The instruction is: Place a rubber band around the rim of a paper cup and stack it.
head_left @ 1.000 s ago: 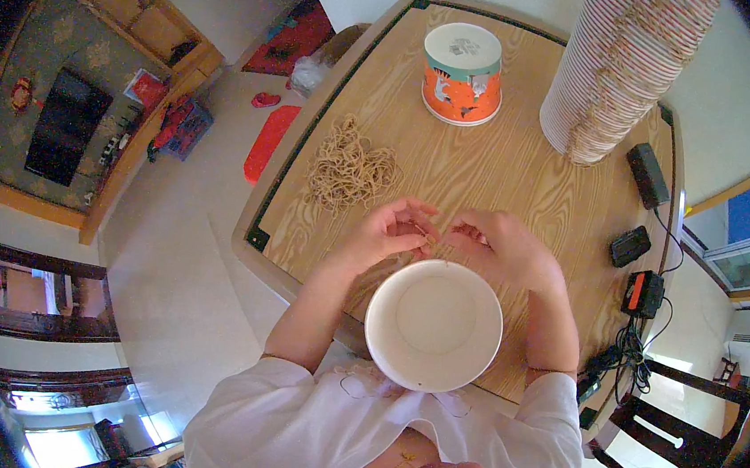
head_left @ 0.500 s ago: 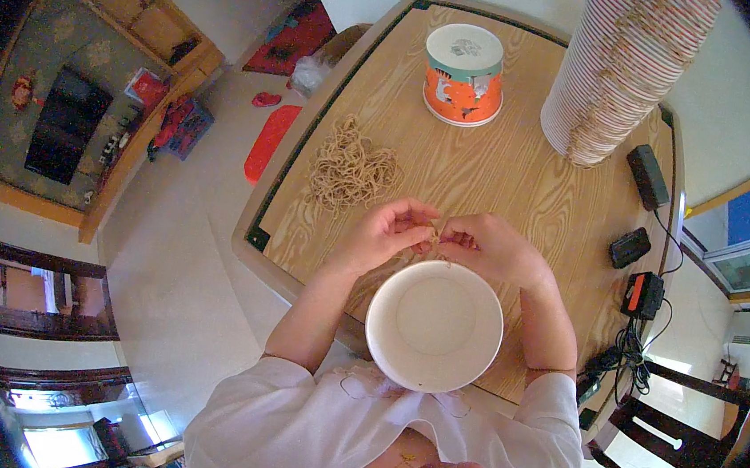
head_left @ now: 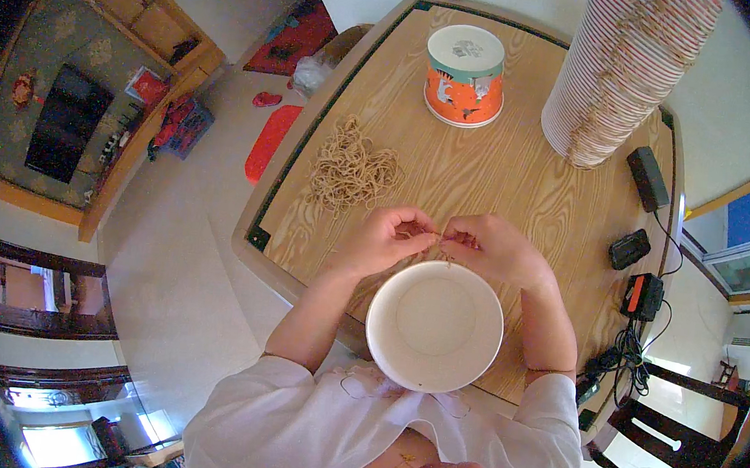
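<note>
A white paper bucket (head_left: 434, 328), its open mouth facing up, is at the near table edge against my shirt. Just beyond its far rim my left hand (head_left: 395, 238) and my right hand (head_left: 487, 246) meet, thumbs and fingers pinched together. Between the fingertips runs a bit of tan string (head_left: 446, 256), mostly hidden by the fingers; a short end shows near the rim. Left of my hands lies a loose heap of tan string (head_left: 354, 168). Farther off, an orange and teal paper bucket (head_left: 464, 77) stands upside down.
A tall leaning stack of nested paper buckets (head_left: 625, 73), with string ends down its side, stands at the far right of the wooden table (head_left: 479, 167). Along the right edge lie a black adapter (head_left: 647, 178), a small black device (head_left: 629, 249) and coiled cables (head_left: 628, 354). A dark chair (head_left: 678, 434) stands right.
My left fingers have closed in more tightly and drawn slightly lower at the string. The right hand and the bucket have barely moved.
</note>
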`<state>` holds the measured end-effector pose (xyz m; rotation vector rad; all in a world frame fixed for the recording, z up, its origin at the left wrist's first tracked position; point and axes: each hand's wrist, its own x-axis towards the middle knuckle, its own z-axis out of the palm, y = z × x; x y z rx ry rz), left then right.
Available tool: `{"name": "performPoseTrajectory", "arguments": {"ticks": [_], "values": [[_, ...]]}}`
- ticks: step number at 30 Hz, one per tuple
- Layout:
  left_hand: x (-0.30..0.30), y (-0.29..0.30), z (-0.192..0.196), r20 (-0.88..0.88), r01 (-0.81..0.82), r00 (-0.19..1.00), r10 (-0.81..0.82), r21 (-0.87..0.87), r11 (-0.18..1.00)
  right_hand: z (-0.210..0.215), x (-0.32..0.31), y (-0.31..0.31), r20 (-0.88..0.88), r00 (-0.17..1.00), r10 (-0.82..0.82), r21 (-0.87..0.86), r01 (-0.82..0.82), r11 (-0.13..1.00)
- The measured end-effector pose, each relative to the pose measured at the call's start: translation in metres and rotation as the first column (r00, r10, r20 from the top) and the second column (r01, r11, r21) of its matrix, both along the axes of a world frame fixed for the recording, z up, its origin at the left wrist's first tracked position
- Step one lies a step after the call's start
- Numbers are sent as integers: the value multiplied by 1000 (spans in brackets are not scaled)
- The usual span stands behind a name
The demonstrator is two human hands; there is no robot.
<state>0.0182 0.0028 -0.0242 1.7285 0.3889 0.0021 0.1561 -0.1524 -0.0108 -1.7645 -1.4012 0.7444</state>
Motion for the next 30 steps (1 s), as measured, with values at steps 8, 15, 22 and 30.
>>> {"name": "performPoseTrajectory", "arguments": {"ticks": [8,15,22,30], "values": [[0,5,-12,67,-38,997,48,-141,989,-4,1,-1,-31,1000,3,17,-3,1000],[-2,0,-10,185,41,981,-55,79,996,-1,0,-1,-19,1000,3,50,-2,999],[-1,1,-11,40,-31,999,32,-34,999,4,-1,-1,-58,995,-77,12,78,997],[0,-2,-10,41,-58,997,59,-32,998,-2,4,-2,-10,998,-65,38,65,997]]}}
